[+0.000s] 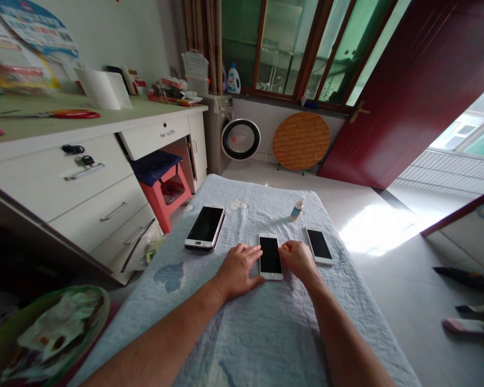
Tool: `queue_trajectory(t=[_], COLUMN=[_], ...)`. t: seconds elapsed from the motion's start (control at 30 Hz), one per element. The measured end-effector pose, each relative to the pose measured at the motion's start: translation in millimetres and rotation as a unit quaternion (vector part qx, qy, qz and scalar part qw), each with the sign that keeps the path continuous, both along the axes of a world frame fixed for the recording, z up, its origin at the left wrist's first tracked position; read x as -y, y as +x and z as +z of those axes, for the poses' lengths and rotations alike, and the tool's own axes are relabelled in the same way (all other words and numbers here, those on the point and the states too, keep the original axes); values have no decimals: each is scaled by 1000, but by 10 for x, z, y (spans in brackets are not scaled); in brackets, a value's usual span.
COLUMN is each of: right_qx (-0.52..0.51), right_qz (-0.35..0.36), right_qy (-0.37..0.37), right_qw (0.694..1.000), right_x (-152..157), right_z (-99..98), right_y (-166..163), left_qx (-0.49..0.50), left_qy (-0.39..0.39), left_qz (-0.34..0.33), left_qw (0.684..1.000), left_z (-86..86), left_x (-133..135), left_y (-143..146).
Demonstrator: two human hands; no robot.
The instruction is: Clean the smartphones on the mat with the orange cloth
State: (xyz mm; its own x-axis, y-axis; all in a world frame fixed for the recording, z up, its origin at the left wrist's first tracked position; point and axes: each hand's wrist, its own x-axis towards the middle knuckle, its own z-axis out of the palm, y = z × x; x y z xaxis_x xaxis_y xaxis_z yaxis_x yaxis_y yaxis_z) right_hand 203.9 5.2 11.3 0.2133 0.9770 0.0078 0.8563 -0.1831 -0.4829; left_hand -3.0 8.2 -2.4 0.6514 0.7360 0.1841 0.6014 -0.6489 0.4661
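Middle phone (271, 258): it lay face up on the cloth (258, 344), well inside its edges.
Left hand (239, 270): open, it touched the phone's left edge.
Right hand (300, 259): bunched at the right edge; its grip we could not tell.
Room: open cloth reached to the phone stack (205, 226).
Bottle label (294, 213): we could not read.

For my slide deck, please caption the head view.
Left hand and right hand flank a white-framed phone lying on blue cloth.

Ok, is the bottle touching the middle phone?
Apart: the head view shows cloth between the bottle and the middle phone.
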Motion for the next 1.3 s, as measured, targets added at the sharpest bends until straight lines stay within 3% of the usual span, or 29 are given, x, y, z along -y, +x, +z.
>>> queue_trajectory(t=[0.47, 0.9, 1.3], right_qx=[17, 26, -65], right_qz=[-29, -112, -38], right_qy=[12, 31, -21], right_qw=[999, 993, 997], right_x=[-537, -489, -305], right_z=[-80, -41, -60], right_y=[9, -32, 33], left_qx=[12, 6, -1], left_qy=[6, 8, 0], left_qz=[-7, -4, -2], left_qw=[1000, 1000, 1000], left_z=[34, 15, 35], left_x=[13, 2, -6], left_y=[-6, -5, 2])
